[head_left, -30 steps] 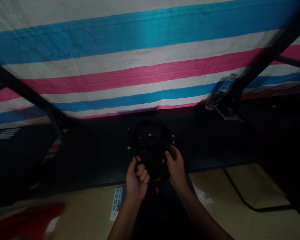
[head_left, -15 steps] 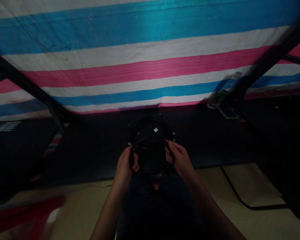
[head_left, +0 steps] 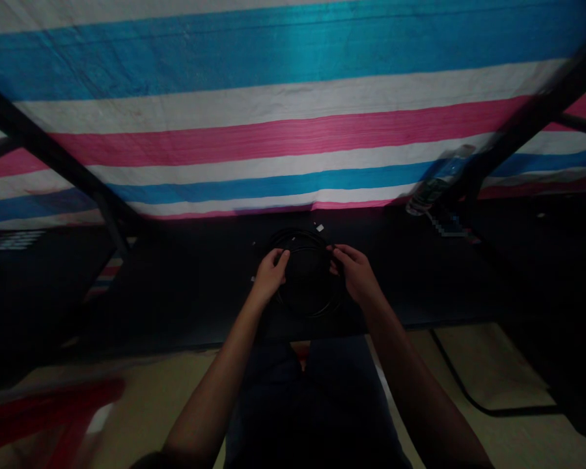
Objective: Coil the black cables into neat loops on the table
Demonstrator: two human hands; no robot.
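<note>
Between my two hands is a coil of black cable (head_left: 317,315), its loops hard to part from the dark tabletop. My left hand (head_left: 272,273) pinches the coil's left side, thumb and fingers closed. On the opposite side, my right hand (head_left: 350,267) has its fingers closed around the cable. Further loops of black cable (head_left: 293,231) show just beyond the fingers. A small white tag (head_left: 320,228) lies at the far side of the coil, and other tiny pale bits sit near it. The dim light hides how the loops overlap.
The dark table (head_left: 185,286) meets a striped plastic sheet (head_left: 273,143) at the back. A clear bottle (head_left: 437,185) leans by the right frame post (head_left: 512,140). A pixelated phone-like object (head_left: 449,225) lies beside it. A red stool (head_left: 53,410) stands at lower left.
Both hands have moved forward, away from my body, with the cable coil, which now lies lower over the table. My left hand has also shifted right. The white tag appears farther back.
</note>
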